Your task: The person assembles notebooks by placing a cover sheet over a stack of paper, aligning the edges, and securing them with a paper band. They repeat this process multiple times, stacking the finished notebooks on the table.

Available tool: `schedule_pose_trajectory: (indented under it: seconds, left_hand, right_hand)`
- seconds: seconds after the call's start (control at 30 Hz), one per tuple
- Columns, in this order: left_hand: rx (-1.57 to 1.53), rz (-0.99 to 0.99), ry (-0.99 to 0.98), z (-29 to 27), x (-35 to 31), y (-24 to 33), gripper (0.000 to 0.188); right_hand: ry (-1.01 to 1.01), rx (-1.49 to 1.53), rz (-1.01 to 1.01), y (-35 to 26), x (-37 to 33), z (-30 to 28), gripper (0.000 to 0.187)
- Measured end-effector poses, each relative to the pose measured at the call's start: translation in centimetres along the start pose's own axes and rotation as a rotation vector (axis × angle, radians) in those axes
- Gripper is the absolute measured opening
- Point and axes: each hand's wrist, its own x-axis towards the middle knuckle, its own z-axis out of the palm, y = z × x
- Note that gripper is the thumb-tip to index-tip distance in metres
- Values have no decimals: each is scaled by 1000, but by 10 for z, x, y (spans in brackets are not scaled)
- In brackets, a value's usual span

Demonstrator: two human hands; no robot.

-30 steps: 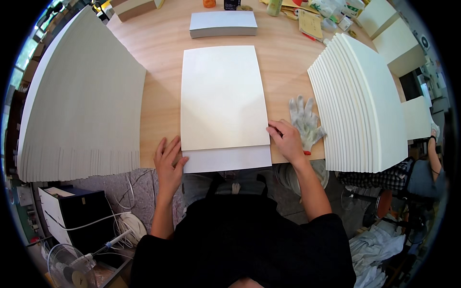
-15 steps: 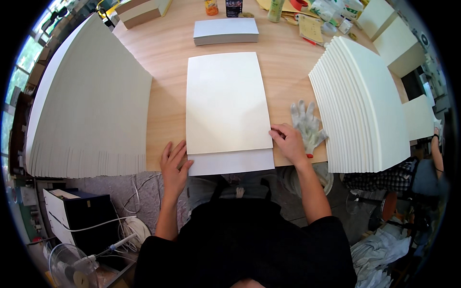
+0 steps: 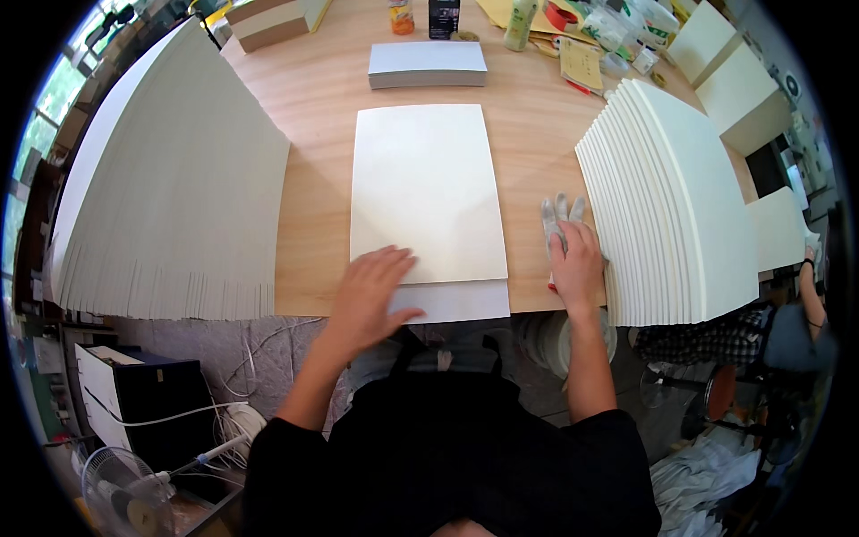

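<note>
In front of me lies a cream sheet of paper or card (image 3: 428, 188), with a white sheet (image 3: 461, 302) beneath it showing along the near edge. My left hand (image 3: 369, 291) rests over the near left corner of these sheets, fingers stretched out and thumb apart, holding nothing. To the right of the sheets my right hand (image 3: 577, 261) is on a grey-white work glove (image 3: 553, 219), its fingers curled over the glove's middle. The glove's fingertips show beyond my hand; the rest is partly hidden.
Tall stacks of pale sheets or folded boards stand left (image 3: 179, 188) and right (image 3: 684, 201). A short stack of white cards (image 3: 428, 67) lies beyond the sheets. Bottles, tape (image 3: 561, 16) and packets crowd the far edge. A fan (image 3: 130, 497) and cables are below left; another person's arm (image 3: 812, 291) shows far right.
My left hand has moved from the sheets' left edge onto their near left corner. My right hand has left the right edge and come onto the glove.
</note>
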Motion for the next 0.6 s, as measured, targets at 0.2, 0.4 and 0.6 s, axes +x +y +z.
schedule_pose_trajectory:
  seconds: [0.2, 0.4, 0.6]
  left_hand:
    - [155, 156, -208, 13, 15, 4, 106]
    - [-35, 102, -199, 5, 18, -5, 89]
    - [6, 14, -175, -12, 5, -24, 68]
  right_hand:
    - [-191, 228, -78, 0, -21, 0, 23]
    - [-406, 513, -6, -46, -30, -47, 71]
    - [-559, 442, -192, -66, -38, -25, 70]
